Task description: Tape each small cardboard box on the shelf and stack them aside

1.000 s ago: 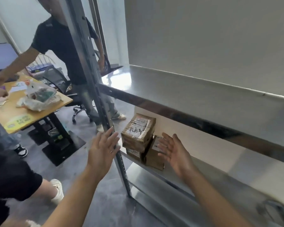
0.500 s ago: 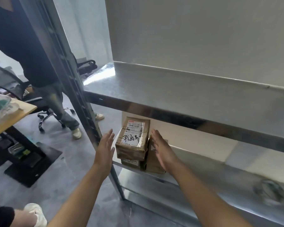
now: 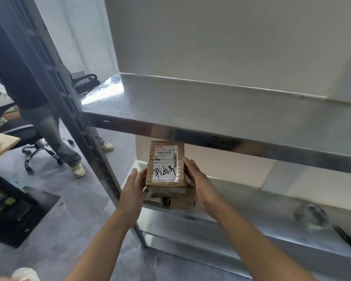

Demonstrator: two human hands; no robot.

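- Steel shelving (image 3: pixel 221 110) against a pale wall is filling your view, with a bystander standing by an office chair (image 3: pixel 34 142) off to the left.
- You are clasping the top box (image 3: pixel 166 169), the one with the scrawled shipping label, between both palms on the lower shelf (image 3: pixel 261 201); your left hand (image 3: pixel 135 189) is cupping its left side and your right hand (image 3: pixel 199 183) its right, fingers wrapped round the edges.
- That box is sitting on the lower boxes (image 3: pixel 180 201), which look already taped.
- Judging by the tape roll (image 3: pixel 311 217) lying untouched well to your right, taping here is not yet under way and most of the job seems to remain.
- Half a second ago your hands were hovering spread beside the stack; now they are closing on it.
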